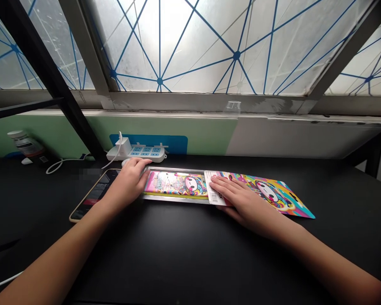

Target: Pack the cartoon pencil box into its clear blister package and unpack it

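Note:
A long clear plastic package (174, 198) lies on the black table, with a pink, brightly printed cartoon item inside it. A colourful cartoon card (292, 199) extends from its right end, and its white part with a barcode overlaps the package. My left hand (133, 176) is closed at the package's left end, with the fingers over the far corner and the thumb at the end edge. Flat across the white part of the card rests my right hand (241, 201), its fingers stretched out and its thumb by the near edge. What lies under the right palm is hidden.
A phone (92, 197) lies beside my left wrist. Behind it, a white power strip (149, 153) with a plugged-in charger (123, 146) stands by the wall. A white-capped bottle (27, 144) and a white cable (55, 166) are at the left. Black frame bars slant at both sides.

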A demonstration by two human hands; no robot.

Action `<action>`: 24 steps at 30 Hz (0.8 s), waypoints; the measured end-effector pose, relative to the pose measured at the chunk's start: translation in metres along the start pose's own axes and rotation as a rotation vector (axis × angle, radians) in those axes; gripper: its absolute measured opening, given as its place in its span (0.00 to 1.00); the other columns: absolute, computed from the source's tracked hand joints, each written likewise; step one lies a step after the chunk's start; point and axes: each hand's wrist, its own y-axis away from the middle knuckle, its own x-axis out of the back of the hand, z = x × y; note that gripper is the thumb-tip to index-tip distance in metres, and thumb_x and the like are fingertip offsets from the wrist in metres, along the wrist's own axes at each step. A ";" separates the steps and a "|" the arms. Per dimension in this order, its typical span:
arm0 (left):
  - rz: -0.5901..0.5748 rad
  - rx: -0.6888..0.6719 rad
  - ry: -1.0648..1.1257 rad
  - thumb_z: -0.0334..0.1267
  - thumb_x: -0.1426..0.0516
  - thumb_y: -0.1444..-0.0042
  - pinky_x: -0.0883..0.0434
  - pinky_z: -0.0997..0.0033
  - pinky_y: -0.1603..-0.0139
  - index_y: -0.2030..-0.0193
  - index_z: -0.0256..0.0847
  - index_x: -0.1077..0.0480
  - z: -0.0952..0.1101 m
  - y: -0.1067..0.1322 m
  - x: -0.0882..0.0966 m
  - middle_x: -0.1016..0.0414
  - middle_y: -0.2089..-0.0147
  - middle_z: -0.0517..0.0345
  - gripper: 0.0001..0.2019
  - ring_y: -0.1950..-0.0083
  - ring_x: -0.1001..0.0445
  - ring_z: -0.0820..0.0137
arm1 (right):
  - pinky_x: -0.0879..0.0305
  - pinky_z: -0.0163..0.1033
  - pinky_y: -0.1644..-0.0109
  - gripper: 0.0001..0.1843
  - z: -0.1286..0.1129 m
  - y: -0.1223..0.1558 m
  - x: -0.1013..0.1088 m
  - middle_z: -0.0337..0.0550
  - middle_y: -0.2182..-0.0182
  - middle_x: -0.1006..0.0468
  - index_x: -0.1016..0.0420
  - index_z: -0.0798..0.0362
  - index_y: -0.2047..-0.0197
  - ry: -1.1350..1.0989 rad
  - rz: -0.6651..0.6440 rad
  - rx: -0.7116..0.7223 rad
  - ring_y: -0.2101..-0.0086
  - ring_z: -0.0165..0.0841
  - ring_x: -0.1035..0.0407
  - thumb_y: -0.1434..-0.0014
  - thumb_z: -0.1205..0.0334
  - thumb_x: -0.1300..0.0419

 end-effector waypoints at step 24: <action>-0.339 -0.226 -0.129 0.58 0.54 0.29 0.46 0.41 0.29 0.28 0.51 0.38 0.055 0.006 -0.028 0.40 0.25 0.49 0.28 0.25 0.44 0.48 | 0.33 0.56 0.34 0.32 0.022 0.009 0.004 0.47 0.34 0.29 0.32 0.46 0.32 0.055 0.055 0.019 0.36 0.45 0.35 0.38 0.73 0.44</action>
